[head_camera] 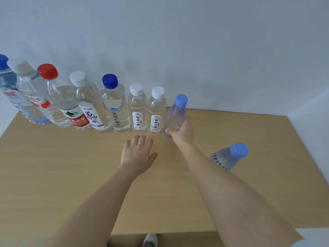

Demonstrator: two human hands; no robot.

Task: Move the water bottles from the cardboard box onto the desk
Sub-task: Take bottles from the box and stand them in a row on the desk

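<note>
Several water bottles stand in a row along the back of the wooden desk (71,166), against the wall. My right hand (180,133) grips the lower part of a small clear bottle with a light blue cap (176,113), at the right end of the row, beside a small white-capped bottle (156,111). The held bottle leans slightly. My left hand (138,154) hovers flat with fingers spread over the desk in front of the row, holding nothing. A second light-blue-capped bottle (229,155) stands alone on the desk, to the right of my right forearm. The cardboard box is out of view.
The row includes a dark-blue-capped bottle (115,104), a tall white-capped one (89,104) and a red-capped one (67,100). A pale wall (178,41) rises behind the desk. The desk's right edge (309,157) and front edge are visible; a shoe (150,240) shows below.
</note>
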